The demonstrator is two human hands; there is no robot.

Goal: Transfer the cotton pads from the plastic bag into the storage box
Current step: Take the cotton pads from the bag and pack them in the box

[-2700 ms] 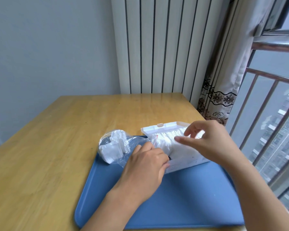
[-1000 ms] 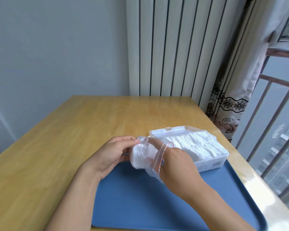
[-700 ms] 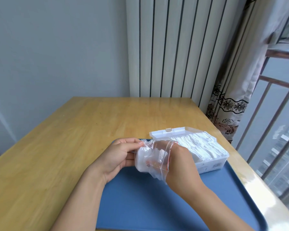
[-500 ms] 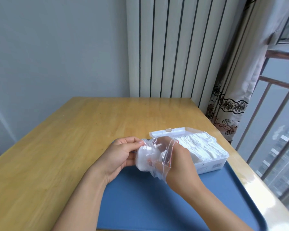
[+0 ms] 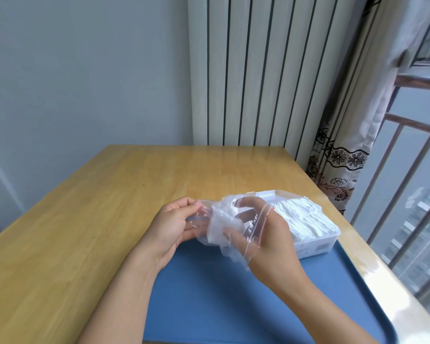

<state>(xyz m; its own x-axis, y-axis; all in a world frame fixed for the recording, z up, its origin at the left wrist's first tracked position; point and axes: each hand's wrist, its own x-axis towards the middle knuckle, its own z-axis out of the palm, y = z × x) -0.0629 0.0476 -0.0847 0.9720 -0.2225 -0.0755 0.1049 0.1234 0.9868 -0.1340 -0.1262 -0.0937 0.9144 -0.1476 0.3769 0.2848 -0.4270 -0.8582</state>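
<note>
Inside the plastic bag [image 5: 233,227], right hand [image 5: 266,234] curled round the last cotton pads [image 5: 219,225]; left hand [image 5: 174,224] pinching the closed end; storage box [image 5: 315,242] just beyond the right fingers. Best withdrawn slowly, bag held taut.

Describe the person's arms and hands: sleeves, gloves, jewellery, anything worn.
Both forearms are bare right to the bottom edge of the picture; no sleeve shows. The left hand and right hand wear no gloves. No ring, watch or bracelet is visible on the wrists or fingers, though clear plastic covers part of the right hand's fingers.
</note>
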